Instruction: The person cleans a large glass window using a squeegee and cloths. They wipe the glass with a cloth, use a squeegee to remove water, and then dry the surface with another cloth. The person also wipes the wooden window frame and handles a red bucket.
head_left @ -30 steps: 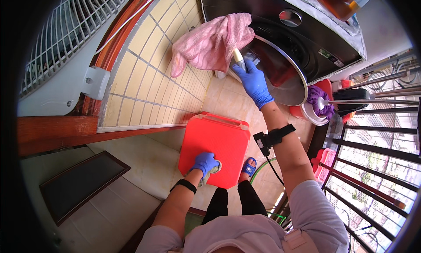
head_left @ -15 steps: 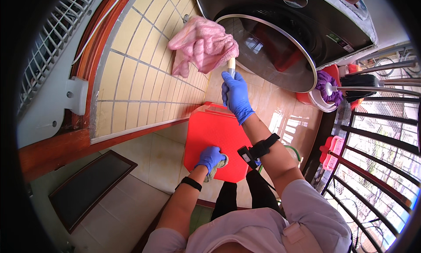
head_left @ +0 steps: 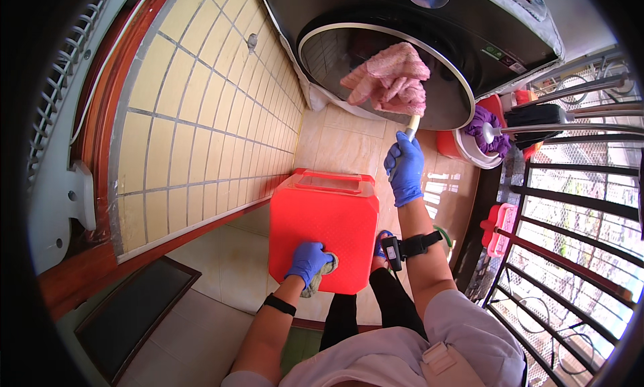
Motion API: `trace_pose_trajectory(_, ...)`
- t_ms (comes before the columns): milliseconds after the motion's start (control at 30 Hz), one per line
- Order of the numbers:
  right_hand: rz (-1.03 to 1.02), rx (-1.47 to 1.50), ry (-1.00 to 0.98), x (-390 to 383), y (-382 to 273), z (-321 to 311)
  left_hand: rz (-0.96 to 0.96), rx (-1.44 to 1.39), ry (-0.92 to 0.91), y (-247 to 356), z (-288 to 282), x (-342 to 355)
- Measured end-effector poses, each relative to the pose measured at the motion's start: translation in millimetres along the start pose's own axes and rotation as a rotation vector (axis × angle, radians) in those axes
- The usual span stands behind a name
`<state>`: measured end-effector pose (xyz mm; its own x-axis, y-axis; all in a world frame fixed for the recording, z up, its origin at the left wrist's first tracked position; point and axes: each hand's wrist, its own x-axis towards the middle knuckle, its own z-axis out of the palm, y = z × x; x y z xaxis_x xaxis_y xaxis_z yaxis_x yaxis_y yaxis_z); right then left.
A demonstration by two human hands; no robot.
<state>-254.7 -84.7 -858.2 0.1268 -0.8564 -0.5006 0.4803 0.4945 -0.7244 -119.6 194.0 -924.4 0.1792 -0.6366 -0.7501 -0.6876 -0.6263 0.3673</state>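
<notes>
My right hand (head_left: 406,171), in a blue glove, is closed around a short light-coloured handle (head_left: 414,123). A crumpled pink cloth (head_left: 394,78) covers the handle's far end. It appears in front of the round dark door (head_left: 322,55) of a washing machine (head_left: 295,1); whether they touch I cannot tell. My left hand (head_left: 308,261), also gloved in blue, grips a bunched grey-green cloth (head_left: 327,266) over the textured top of a red plastic stool (head_left: 329,216).
A yellow tiled wall (head_left: 201,125) runs along the left, beside a brown wooden ledge (head_left: 60,276). To the right, a purple mop head (head_left: 488,128) sits at a red-and-white bucket (head_left: 486,159). Below it is a pink dustpan (head_left: 502,229) near a barred window (head_left: 570,206).
My right hand has carried the pink cloth rightward, from before the tiled wall to before the round door. My left hand stays at the stool with its cloth. The view has shifted somewhat.
</notes>
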Motion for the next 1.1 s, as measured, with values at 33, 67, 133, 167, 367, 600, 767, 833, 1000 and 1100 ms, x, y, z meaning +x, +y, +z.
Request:
trace_pose_trajectory(33,-0.018,0.02,0.034,1,-6,-8,-0.018,0.002,-0.025,2,-2,-1)
trace_pose_trajectory(67,-0.05,0.042,0.059,3,-12,-14,-0.021,0.001,-0.023,2,-2,-2)
trace_pose_trajectory(133,-0.146,0.088,0.11,10,-24,-21,-0.024,0.002,-0.025,3,-3,-3)
trace_pose_trajectory(167,-0.181,0.121,0.126,18,-30,-25,-0.023,0.013,-0.033,4,-5,-3)
trace_pose_trajectory(367,-0.249,0.396,0.052,64,-41,32,-0.001,0.013,-0.027,6,-7,-3)
trace_pose_trajectory(600,-0.161,0.277,0.07,60,31,117,0.037,0.015,0.055,-1,1,-4)
trace_pose_trajectory(767,0.026,0.187,-0.002,53,67,137,0.011,-0.011,0.004,1,1,-1)
trace_pose_trajectory(833,0.082,0.211,-0.046,54,69,134,-0.024,-0.037,-0.039,2,-3,0)
trace_pose_trajectory(1000,-0.02,0.305,-0.072,63,47,60,-0.066,-0.017,-0.001,10,-9,-8)
trace_pose_trajectory(1100,-0.117,0.429,0.006,109,31,-16,-0.048,-0.018,0.015,9,-8,-9)
